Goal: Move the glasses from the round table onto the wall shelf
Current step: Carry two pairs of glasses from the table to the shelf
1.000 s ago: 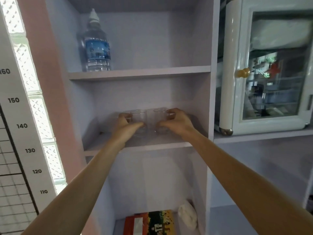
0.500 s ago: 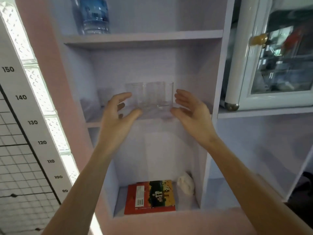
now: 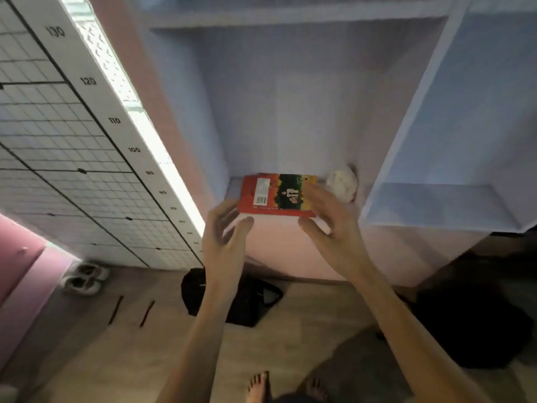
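Glasses are not in this view, so their place, direction and long axis cannot be told. Wall shelf (image 3: 334,16) shows only its front edge at top. Both left hand (image 3: 225,237) and right hand (image 3: 328,228) are spread and carry nothing; whether more glasses remain is unclear.

Pale lilac shelf (image 3: 290,82), red book (image 3: 277,194) with a black, green and yellow picture and a white label, off-white lump (image 3: 343,183) beside it, white height chart (image 3: 96,91) with black numbers, white grid panel (image 3: 58,158), black bag (image 3: 250,298), white shoes (image 3: 84,277), tan floor (image 3: 130,344)
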